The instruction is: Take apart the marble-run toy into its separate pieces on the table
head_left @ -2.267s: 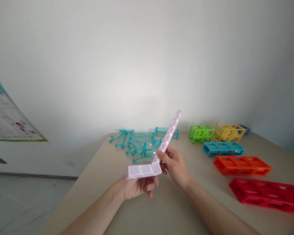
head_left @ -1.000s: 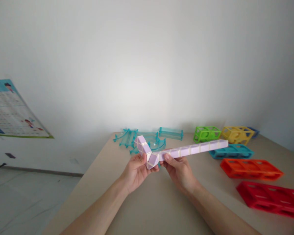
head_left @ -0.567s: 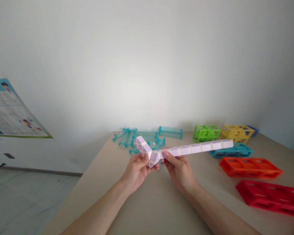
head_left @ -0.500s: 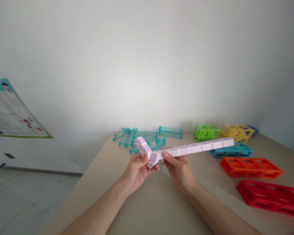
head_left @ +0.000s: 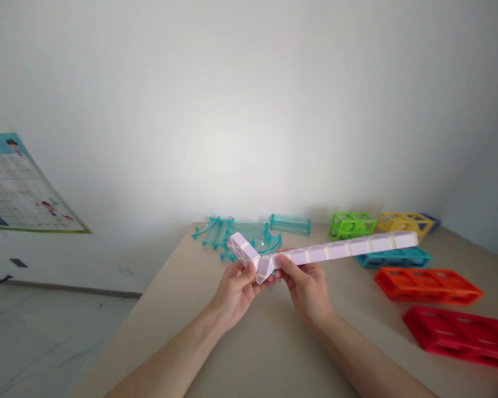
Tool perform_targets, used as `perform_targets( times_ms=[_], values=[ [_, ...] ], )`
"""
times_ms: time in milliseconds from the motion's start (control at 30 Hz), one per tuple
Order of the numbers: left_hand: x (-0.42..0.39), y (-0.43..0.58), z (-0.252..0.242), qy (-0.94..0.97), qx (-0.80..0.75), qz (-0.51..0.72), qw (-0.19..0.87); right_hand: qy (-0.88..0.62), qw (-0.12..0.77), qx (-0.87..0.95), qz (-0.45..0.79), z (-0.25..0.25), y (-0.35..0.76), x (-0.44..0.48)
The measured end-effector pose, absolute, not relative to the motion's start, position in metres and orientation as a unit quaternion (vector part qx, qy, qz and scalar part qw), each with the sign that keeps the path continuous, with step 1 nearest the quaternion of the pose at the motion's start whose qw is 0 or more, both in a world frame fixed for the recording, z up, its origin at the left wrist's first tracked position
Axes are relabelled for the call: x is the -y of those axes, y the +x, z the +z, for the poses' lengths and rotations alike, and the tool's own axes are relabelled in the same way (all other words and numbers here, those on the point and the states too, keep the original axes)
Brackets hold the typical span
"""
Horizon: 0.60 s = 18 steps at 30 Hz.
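I hold a lilac and white twist-snake puzzle (head_left: 340,249) above the beige table (head_left: 253,354). My left hand (head_left: 236,290) pinches its short bent end, which angles up to the left. My right hand (head_left: 309,290) grips the puzzle just right of the bend, thumb on top. From there a long straight run of segments reaches out to the right, over the coloured frames. Both hands are closed on the puzzle.
Clear teal track pieces (head_left: 249,235) lie at the table's far edge. To the right are open plastic frames: green (head_left: 351,225), yellow (head_left: 404,223), teal (head_left: 394,257), orange (head_left: 427,284) and red (head_left: 460,337). A poster (head_left: 20,188) hangs on the left wall.
The puzzle's long arm swung down from pointing up to lying almost level toward the right, then stretched a little farther right. The short end was bent upward in my left hand.
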<state>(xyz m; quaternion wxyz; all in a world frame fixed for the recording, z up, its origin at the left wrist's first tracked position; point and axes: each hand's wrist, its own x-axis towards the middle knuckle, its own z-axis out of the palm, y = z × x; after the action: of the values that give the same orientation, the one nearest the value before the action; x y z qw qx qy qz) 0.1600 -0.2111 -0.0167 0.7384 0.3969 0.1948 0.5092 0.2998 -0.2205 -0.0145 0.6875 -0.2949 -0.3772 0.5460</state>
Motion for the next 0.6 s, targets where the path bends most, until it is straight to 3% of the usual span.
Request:
perform_targets(
  times_ms=[300, 600],
  values=[
    [0.215, 0.166, -0.013, 0.395, -0.185, 0.505, 0.745, -0.302, 0.714, 0.284, 0.564, -0.009, 0.289, 0.226],
    [0.204, 0.154, -0.020, 0.249, -0.247, 0.471, 0.810, -0.330, 0.647, 0.490, 0.481, -0.016, 0.302, 0.231]
  ],
)
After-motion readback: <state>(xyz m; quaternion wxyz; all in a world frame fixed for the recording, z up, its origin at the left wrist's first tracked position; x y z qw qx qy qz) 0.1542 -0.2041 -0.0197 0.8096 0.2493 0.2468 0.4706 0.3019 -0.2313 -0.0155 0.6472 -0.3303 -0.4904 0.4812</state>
